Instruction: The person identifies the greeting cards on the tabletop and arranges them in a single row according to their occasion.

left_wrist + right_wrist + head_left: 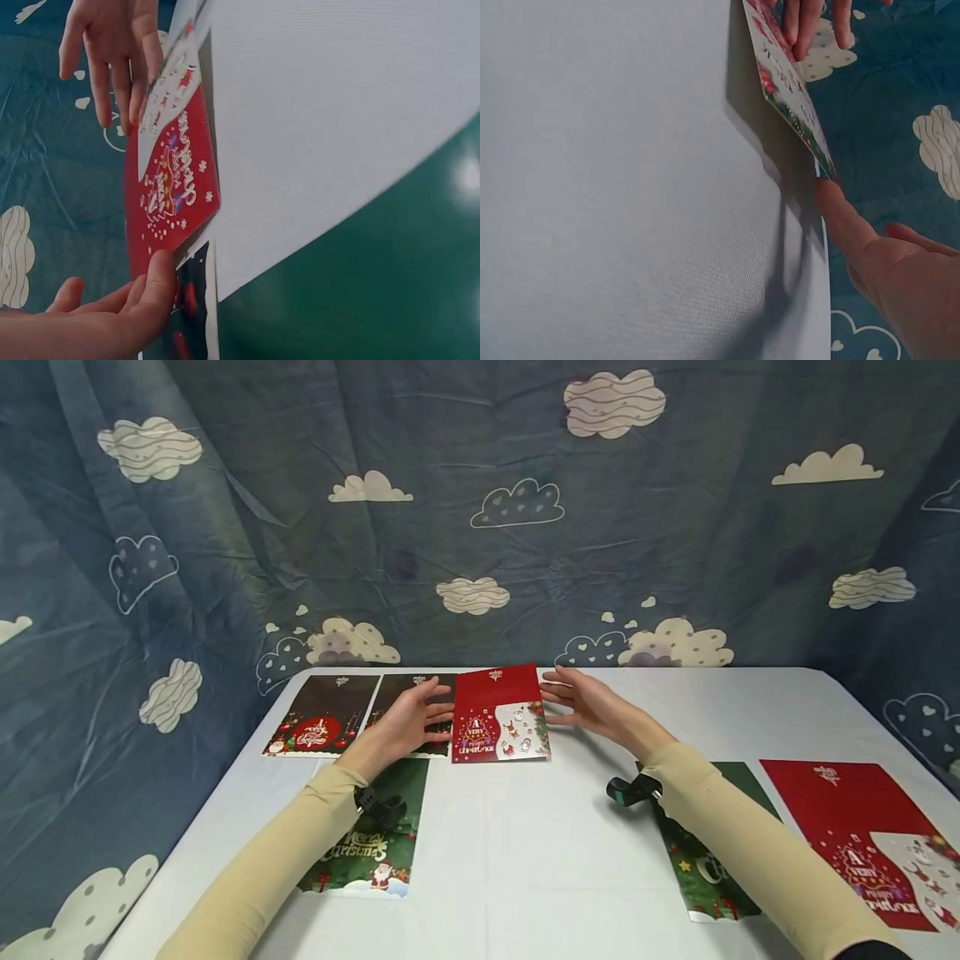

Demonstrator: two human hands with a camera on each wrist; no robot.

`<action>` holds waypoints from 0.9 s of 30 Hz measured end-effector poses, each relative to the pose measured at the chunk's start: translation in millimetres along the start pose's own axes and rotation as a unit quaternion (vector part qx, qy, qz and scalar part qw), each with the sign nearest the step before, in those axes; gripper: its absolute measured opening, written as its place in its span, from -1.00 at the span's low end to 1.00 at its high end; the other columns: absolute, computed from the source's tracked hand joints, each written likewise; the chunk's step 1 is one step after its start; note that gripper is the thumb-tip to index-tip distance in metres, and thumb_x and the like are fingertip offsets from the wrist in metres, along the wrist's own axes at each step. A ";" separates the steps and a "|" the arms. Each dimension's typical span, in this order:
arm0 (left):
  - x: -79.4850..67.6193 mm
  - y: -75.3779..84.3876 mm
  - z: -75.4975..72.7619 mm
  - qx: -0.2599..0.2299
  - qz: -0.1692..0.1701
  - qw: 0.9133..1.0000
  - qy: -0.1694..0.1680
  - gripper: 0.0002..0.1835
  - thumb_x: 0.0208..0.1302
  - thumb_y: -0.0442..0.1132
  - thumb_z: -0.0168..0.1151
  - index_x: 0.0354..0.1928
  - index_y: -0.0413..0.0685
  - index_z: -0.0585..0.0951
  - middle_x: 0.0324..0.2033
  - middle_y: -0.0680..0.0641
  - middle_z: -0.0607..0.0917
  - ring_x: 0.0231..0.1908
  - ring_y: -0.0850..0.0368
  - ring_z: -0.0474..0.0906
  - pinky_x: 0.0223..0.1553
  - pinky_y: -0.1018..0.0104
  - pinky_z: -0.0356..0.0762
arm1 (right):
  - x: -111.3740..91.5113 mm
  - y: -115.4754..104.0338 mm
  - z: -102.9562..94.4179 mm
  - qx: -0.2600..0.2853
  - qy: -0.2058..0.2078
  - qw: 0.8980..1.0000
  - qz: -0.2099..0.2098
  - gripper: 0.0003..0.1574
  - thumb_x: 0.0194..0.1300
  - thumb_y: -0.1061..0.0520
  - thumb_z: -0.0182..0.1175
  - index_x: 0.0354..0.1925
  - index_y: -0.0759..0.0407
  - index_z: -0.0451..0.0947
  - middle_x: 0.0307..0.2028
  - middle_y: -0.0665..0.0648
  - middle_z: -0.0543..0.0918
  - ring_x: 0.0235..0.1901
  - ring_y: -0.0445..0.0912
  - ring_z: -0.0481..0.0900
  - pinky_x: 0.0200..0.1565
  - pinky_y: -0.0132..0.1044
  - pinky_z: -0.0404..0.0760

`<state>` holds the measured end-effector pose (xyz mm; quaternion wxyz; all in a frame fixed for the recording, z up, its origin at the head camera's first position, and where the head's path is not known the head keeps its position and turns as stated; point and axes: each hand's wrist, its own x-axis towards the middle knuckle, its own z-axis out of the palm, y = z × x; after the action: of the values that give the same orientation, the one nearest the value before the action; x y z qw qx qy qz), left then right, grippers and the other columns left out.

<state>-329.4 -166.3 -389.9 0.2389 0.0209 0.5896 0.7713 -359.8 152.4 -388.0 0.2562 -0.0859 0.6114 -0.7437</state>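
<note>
A red Christmas card (pixel 495 687) with a white patterned corner is between my two hands at the far edge of the table. Extended fingers of my left hand (pixel 405 722) meet its left edge. On the opposite edge are the spread, mostly straight fingers of my right hand (pixel 600 706). The right wrist view shows the card (pixel 787 82) tilted, part of it raised above the cloth with a shadow below. A fingertip of the right hand (pixel 900 270) is at its corner. From the left wrist, the card's printed face (pixel 169 195) is visible.
Two dark cards (pixel 322 718) lie at the back left, the second (pixel 393 693) partly behind my left hand. A green card (pixel 397 827) lies under the left forearm. Another green card (pixel 705 860), partly covered by my right sleeve, lies beside a red card (pixel 862 802).
</note>
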 end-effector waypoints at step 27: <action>13.5 4.3 2.4 0.087 -0.017 0.996 0.012 -0.29 0.55 0.12 -0.23 0.50 -0.25 0.07 0.43 -0.36 0.16 0.42 -0.23 0.05 0.35 -0.14 0.11 | 6.5 5.2 3.7 -0.069 0.049 0.996 0.038 -0.22 0.61 -0.07 -0.22 0.52 0.36 -0.12 0.48 0.38 0.02 0.44 0.16 0.08 0.30 0.00 0.32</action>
<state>-342.0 -159.6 -388.6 0.2421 0.0225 0.6572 0.7135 -362.3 145.4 -393.3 0.2475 -0.0438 0.6759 -0.6929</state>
